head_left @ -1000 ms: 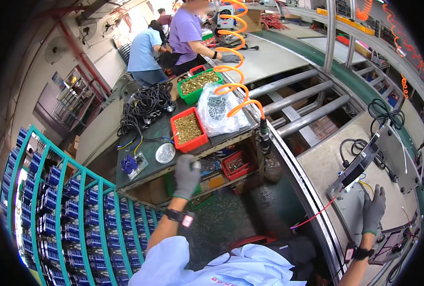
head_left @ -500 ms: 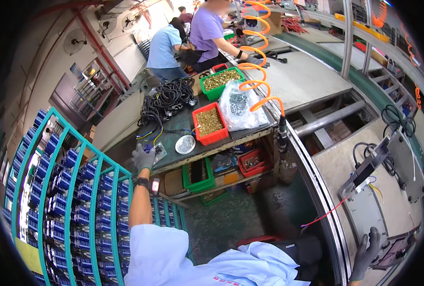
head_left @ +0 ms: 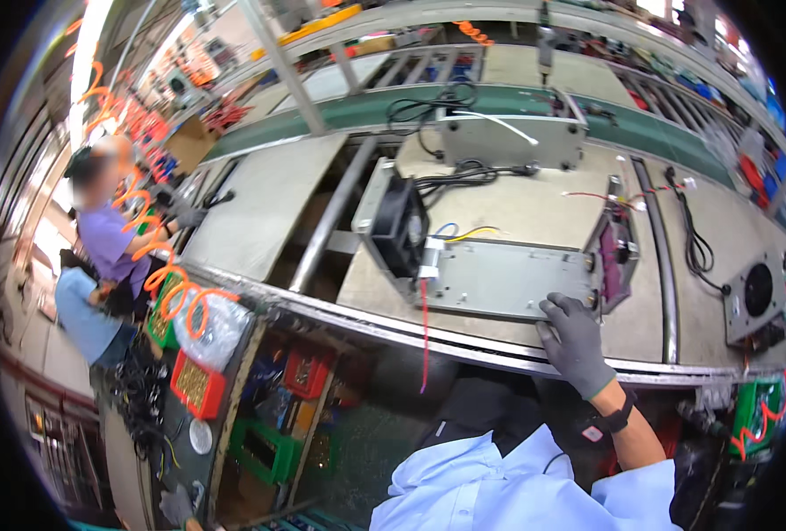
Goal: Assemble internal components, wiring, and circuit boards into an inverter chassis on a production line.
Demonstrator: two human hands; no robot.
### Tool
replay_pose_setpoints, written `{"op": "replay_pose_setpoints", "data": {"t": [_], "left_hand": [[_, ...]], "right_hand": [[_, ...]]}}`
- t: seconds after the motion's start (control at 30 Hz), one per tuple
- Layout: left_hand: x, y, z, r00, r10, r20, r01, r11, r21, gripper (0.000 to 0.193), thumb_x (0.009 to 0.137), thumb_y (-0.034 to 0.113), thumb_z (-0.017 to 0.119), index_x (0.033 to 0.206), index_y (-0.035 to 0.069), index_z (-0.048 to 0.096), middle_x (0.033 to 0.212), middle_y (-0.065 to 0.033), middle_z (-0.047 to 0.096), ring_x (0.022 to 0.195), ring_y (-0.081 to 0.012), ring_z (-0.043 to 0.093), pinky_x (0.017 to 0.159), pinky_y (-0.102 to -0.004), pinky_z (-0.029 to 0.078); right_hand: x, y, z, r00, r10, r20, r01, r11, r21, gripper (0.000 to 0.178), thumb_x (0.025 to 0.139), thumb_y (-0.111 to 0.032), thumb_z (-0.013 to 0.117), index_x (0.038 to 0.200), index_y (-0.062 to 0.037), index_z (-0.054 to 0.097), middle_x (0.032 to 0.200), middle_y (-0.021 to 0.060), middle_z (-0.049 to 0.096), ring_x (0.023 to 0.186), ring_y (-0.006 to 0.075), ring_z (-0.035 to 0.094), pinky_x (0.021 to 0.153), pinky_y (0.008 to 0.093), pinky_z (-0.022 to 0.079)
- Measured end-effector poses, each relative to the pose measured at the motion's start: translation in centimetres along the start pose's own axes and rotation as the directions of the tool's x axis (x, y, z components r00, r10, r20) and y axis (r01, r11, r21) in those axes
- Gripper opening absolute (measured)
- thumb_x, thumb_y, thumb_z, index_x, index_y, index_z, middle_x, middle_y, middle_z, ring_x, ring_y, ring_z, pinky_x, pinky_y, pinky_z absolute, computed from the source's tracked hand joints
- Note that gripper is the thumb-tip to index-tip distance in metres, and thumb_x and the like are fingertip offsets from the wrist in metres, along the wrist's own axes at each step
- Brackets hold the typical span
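Head view shows the right hand [head_left: 575, 343] in a grey glove, fingers spread and flat on the near edge of a grey metal chassis [head_left: 508, 281]; it presses on it and grips nothing. This chassis is a flat, long box of bare sheet metal. It lies on the beige surface [head_left: 534, 208], close to the near rail, and its long axis runs left to right. A black fan [head_left: 399, 232] stands upright at its left end, and red, yellow and blue wires [head_left: 437, 257] hang out just beside the fan. At its right end a purple circuit board [head_left: 616, 252] stands tilted. Behind it, well apart, sits a second grey box [head_left: 509, 137] with black cables. The left hand [head_left: 177, 506], also gloved, hangs low at the bottom edge near a red bin of screws [head_left: 196, 386]; I cannot tell if it is closed.
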State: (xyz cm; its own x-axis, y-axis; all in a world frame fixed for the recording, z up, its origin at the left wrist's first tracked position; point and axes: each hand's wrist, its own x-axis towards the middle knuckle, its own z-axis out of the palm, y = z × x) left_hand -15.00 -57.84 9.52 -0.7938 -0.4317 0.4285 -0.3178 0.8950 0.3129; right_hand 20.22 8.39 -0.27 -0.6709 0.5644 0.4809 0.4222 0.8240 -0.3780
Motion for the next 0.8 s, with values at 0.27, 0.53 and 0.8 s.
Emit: {"op": "replay_pose_setpoints", "data": {"t": [0.27,0.53,0.8], "left_hand": [[-15.7,18.7,-4.3,0.489,0.731,0.476,-0.150,0.608,-0.780,0.065,0.082,0.026,0.067,0.141,0.000,0.060,0.124,-0.0172,0.065,0.112,-0.0277,0.066,0.098,-0.0384,0.052],[-35.5,43.0,1.1,0.070,0.997,0.028,-0.365,0.052,-0.929,0.061,0.089,0.026,0.068,0.145,0.003,0.058,0.121,-0.0278,0.052,0.107,-0.0373,0.058,0.096,-0.0433,0.050],[-42.0,50.9,5.2,0.109,0.994,-0.024,-0.660,0.054,-0.749,0.062,0.087,0.032,0.074,0.142,0.006,0.061,0.123,-0.0303,0.052,0.110,-0.0432,0.058,0.099,-0.0488,0.049]], "right_hand": [[-1.8,1.4,2.8,1.000,0.017,0.026,-0.014,0.995,-0.098,0.043,0.083,-0.017,0.073,0.124,-0.0050,0.063,0.129,0.0170,0.063,0.120,0.0383,0.060,0.103,0.0511,0.047],[-2.2,1.8,3.3,0.998,0.045,-0.048,-0.048,0.998,-0.045,0.041,0.084,-0.018,0.073,0.123,-0.0066,0.065,0.126,0.0156,0.065,0.123,0.0376,0.059,0.105,0.0511,0.047],[-2.1,2.0,3.1,0.996,0.091,-0.023,-0.092,0.994,-0.059,0.037,0.087,-0.018,0.071,0.121,-0.0068,0.065,0.128,0.0125,0.064,0.123,0.0359,0.058,0.107,0.0487,0.047]]}}
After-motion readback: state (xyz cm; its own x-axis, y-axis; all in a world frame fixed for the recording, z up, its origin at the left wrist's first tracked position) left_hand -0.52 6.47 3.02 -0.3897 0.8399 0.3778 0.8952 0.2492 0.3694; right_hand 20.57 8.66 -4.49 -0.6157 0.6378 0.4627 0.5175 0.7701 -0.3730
